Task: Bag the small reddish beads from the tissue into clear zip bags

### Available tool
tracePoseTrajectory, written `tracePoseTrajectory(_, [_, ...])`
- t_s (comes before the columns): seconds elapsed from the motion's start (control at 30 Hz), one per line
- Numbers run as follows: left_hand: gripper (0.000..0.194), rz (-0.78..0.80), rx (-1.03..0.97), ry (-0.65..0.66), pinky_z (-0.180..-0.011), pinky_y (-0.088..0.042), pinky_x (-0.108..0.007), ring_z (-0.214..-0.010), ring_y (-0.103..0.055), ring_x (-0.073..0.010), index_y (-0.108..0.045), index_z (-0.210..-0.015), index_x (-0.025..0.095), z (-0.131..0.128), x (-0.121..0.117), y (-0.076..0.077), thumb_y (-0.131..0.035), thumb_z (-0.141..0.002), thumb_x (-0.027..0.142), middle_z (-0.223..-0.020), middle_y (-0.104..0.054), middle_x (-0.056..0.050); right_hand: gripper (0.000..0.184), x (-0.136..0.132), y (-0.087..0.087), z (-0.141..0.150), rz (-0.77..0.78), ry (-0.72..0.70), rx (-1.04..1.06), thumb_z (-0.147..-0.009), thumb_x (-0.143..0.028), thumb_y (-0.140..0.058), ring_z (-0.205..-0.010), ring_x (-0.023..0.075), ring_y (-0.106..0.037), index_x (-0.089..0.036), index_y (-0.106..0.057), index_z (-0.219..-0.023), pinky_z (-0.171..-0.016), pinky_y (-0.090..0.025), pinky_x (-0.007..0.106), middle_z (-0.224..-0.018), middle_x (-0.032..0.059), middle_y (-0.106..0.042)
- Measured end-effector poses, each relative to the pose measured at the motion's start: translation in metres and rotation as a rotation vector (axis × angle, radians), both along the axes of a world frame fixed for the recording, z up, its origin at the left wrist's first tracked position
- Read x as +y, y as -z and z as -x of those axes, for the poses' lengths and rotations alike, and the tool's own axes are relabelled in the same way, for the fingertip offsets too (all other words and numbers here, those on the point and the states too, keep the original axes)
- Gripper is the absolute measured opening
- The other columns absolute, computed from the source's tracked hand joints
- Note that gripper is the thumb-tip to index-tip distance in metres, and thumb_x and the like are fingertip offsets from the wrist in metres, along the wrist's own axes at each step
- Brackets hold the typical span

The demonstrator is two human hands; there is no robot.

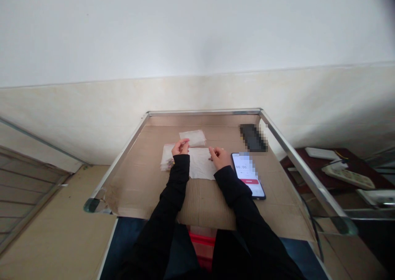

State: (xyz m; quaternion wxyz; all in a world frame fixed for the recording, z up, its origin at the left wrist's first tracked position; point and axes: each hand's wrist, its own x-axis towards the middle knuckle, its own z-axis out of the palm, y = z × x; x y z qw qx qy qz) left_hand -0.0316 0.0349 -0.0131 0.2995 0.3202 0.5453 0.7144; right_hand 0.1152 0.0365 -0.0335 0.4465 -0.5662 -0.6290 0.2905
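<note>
My left hand (pixel 181 146) has its fingers pinched together at the lower left corner of a stack of clear plastic bags (pixel 195 137). Whether a bag is between those fingertips I cannot make out. Just left of that hand lies another pile of clear bags (pixel 167 156), with small coloured bits showing inside. A white sheet of paper or cloth (pixel 200 165) is spread between my hands. Over its right side my right hand (pixel 220 157) is curled, thumb and finger close together. Small dark bits (pixel 211 159) show beside its fingers, too small to name.
A phone (pixel 247 175) with a timer display lies right of my right hand. Behind it is a blurred-out dark object (pixel 253 138). Cardboard (pixel 132 181) covers the table, bounded by a raised metal frame (pixel 203 112). A power strip (pixel 348 176) sits on a side table.
</note>
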Motion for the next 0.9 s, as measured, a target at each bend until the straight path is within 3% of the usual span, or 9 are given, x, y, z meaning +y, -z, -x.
tracePoseTrajectory(0.13, [0.017,0.043,-0.011,0.065,-0.035,-0.030,-0.014,-0.047,-0.049,-0.0081,-0.060,-0.070,0.014,0.004,0.022,-0.003,-0.055,-0.056,0.023,-0.056,-0.055,-0.001,0.037,-0.002,0.002,-0.001,-0.091,0.018,-0.411,-0.076,-0.043,-0.039,-0.048,0.0106,-0.044,-0.017,-0.046,-0.050,-0.045,-0.024,0.022,-0.050,0.0010,-0.052])
tracePoseTrajectory(0.27, [0.013,0.156,0.123,0.130,-0.036,-0.032,-0.015,-0.045,-0.048,-0.0074,-0.060,-0.067,0.014,0.005,0.033,0.002,-0.054,-0.057,0.020,-0.063,-0.058,-0.002,0.033,-0.003,0.002,0.000,-0.063,0.028,-0.599,-0.076,-0.040,-0.038,-0.050,0.0115,-0.044,-0.018,-0.049,-0.054,-0.045,-0.018,0.024,-0.054,0.0024,-0.054])
tracePoseTrajectory(0.43, [0.013,0.301,0.276,0.130,-0.038,-0.034,-0.016,-0.040,-0.045,-0.0050,-0.059,-0.072,0.013,0.012,0.035,0.016,-0.052,-0.061,0.019,-0.064,-0.056,-0.002,0.030,-0.002,0.002,-0.001,-0.055,0.016,-0.638,-0.076,-0.037,-0.040,-0.053,0.0112,-0.044,-0.018,-0.049,-0.056,-0.046,-0.018,0.024,-0.059,0.0020,-0.054])
tracePoseTrajectory(0.63, [0.021,0.468,0.319,0.115,-0.032,-0.033,-0.016,-0.032,-0.041,-0.0014,-0.055,-0.083,0.014,0.016,0.037,0.023,-0.053,-0.063,0.019,-0.083,-0.056,-0.004,0.025,-0.003,0.002,-0.002,-0.054,0.017,-0.646,-0.075,-0.034,-0.042,-0.057,0.0099,-0.043,-0.017,-0.049,-0.059,-0.048,-0.020,0.023,-0.064,0.0003,-0.053])
tracePoseTrajectory(0.8, [0.029,0.554,0.349,0.106,-0.028,-0.029,-0.015,-0.031,-0.043,-0.0002,-0.052,-0.090,0.017,0.016,0.035,0.015,-0.056,-0.063,0.024,-0.104,-0.047,-0.007,0.023,-0.004,0.001,-0.002,-0.089,0.021,-0.640,-0.075,-0.034,-0.043,-0.058,0.0092,-0.043,-0.017,-0.048,-0.059,-0.048,-0.020,0.022,-0.067,-0.0006,-0.052])
tracePoseTrajectory(0.9, [0.031,0.519,0.370,0.071,-0.028,-0.030,-0.014,-0.034,-0.044,0.0000,-0.051,-0.091,0.017,0.010,0.025,-0.004,-0.058,-0.061,0.022,-0.105,-0.047,-0.007,0.022,-0.004,0.002,-0.002,-0.097,0.021,-0.637,-0.074,-0.033,-0.044,-0.059,0.0091,-0.043,-0.018,-0.048,-0.060,-0.048,-0.021,0.022,-0.068,-0.0009,-0.051])
